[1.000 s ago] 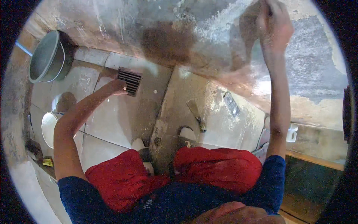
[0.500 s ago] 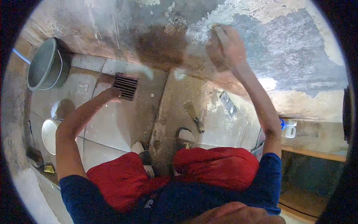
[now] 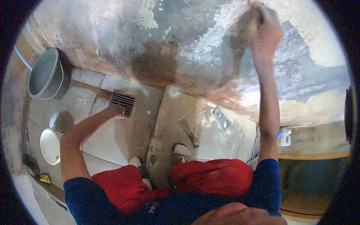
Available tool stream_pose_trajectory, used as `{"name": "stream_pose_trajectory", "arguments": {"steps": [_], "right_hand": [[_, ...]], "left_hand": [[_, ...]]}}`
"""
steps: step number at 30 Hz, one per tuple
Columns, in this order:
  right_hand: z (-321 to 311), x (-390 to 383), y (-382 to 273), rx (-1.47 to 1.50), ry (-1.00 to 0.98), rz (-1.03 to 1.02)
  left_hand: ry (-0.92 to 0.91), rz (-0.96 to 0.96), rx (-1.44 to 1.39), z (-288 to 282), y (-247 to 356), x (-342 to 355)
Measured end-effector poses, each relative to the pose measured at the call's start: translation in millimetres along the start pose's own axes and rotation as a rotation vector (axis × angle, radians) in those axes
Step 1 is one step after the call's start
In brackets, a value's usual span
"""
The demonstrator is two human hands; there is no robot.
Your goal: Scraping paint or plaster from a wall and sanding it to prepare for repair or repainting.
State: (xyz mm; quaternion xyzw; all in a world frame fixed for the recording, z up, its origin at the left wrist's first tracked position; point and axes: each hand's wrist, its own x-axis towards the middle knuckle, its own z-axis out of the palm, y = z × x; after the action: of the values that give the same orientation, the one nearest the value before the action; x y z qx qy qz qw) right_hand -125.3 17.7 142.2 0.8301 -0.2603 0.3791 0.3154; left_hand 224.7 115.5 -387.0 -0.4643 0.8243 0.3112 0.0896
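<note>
My right hand (image 3: 267, 33) is raised against the patchy grey and tan wall (image 3: 187, 45), blurred by motion. It is closed on a small tan pad (image 3: 257, 3) whose edge shows above the fingers. My left hand (image 3: 116, 111) rests on the tiled floor, touching the near corner of a dark metal drain grate (image 3: 123, 102), and holds nothing. A scraper (image 3: 188, 131) with a flat blade lies on the floor below the wall, between my arms. My knees in red shorts (image 3: 210, 178) are bent beneath me.
A grey bucket (image 3: 47, 75) stands at the upper left by the wall. A white bowl (image 3: 49, 146) sits on the floor at the left. A small flat tool (image 3: 221, 118) lies near the wall's base. A white and blue object (image 3: 285, 135) stands by a wooden ledge at the right.
My right hand swept down and left across the wall, then back up to the right. My left hand stayed by the drain grate.
</note>
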Motion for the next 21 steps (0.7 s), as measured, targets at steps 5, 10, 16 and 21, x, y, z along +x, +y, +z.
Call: {"name": "stream_pose_trajectory", "arguments": {"steps": [5,10,16,21], "right_hand": [[35.3,-40.4,2.7,-0.094,-0.225,-0.341],[-13.9,23.2,13.1,-0.08,-0.258,-0.001],[10.8,16.5,18.5,0.099,-0.382,-0.085],[24.0,5.4,2.4,-0.185,-0.126,-0.257]], "left_hand": [[-0.094,-0.061,0.084,-1.9,17.6,-24.9],[-0.201,-0.038,-0.003,-47.4,89.7,-77.4],[-0.306,-0.107,0.06,-55.8,81.3,-51.7],[-0.302,0.03,0.128,-5.7,62.4,-30.3]]}}
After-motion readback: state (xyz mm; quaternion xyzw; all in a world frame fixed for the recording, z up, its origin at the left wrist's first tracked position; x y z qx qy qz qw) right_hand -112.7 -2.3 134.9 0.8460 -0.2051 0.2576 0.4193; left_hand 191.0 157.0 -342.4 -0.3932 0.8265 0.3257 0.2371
